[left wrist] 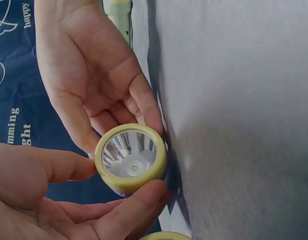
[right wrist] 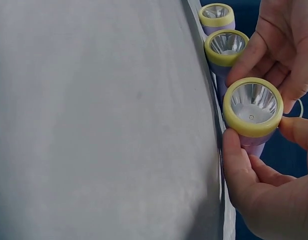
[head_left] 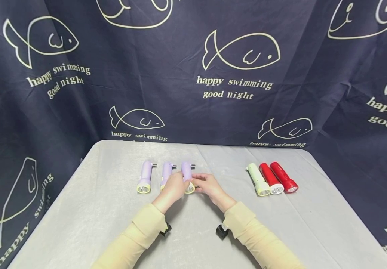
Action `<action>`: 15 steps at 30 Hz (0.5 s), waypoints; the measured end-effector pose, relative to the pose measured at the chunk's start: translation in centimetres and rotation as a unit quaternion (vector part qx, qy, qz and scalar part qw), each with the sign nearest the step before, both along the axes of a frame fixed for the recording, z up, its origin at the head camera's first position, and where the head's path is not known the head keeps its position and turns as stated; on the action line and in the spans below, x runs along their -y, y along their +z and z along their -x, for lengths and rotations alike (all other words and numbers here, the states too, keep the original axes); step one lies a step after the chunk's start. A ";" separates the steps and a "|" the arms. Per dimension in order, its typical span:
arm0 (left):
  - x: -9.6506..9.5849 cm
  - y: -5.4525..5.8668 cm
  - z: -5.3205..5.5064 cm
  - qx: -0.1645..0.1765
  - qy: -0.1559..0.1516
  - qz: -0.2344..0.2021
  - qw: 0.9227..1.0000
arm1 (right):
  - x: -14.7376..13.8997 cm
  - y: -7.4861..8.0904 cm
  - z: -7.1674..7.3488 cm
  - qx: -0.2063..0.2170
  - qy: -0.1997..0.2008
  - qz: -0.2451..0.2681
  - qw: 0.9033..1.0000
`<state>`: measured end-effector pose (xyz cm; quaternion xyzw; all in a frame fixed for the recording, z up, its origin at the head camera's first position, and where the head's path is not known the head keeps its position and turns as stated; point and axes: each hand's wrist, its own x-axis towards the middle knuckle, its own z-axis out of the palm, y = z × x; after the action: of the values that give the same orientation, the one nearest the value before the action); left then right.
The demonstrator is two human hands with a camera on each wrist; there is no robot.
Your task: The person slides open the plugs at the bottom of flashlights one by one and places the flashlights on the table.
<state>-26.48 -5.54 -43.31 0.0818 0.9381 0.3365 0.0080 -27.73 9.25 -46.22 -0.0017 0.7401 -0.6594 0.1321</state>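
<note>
Both hands are at the rightmost purple flashlight [head_left: 186,170], which lies with its yellow-rimmed lens toward me. My left hand [head_left: 175,186] pinches its head between thumb and fingers from the left. From the right, my right hand [head_left: 210,185] holds the same head, thumb and fingers at the yellow rim [right wrist: 254,131]. Metal prongs [head_left: 193,167] stick out from the flashlight's far end. Beside it, the middle purple flashlight [head_left: 167,170] is partly hidden behind my left hand. Farther left lies another purple flashlight [head_left: 146,172], also with prongs out.
At the right of the grey-covered table [head_left: 193,246] lie a pale green flashlight [head_left: 255,175], a red flashlight with a white rim [head_left: 268,175] and an all-red flashlight [head_left: 280,173], close together. A dark blue curtain [head_left: 180,74] hangs behind the table's far edge.
</note>
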 end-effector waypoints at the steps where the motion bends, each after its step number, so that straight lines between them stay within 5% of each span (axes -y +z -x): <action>1: -0.1 0.0 0.0 0.000 -0.002 0.005 1.000 | 0.0 -0.1 0.0 0.001 0.001 -0.001 1.000; 13: -0.4 0.1 -0.1 0.024 0.005 0.037 0.999 | 0.0 -0.2 0.2 -0.002 0.013 -0.028 1.000; 15: -0.5 0.1 -0.2 0.024 0.005 0.040 0.999 | 0.1 0.8 -0.5 -0.004 0.019 -0.036 0.999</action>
<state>-26.32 -5.03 -43.17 0.0685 0.9509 0.3002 0.0317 -27.24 9.17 -45.41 -0.0138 0.7637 -0.6298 0.1413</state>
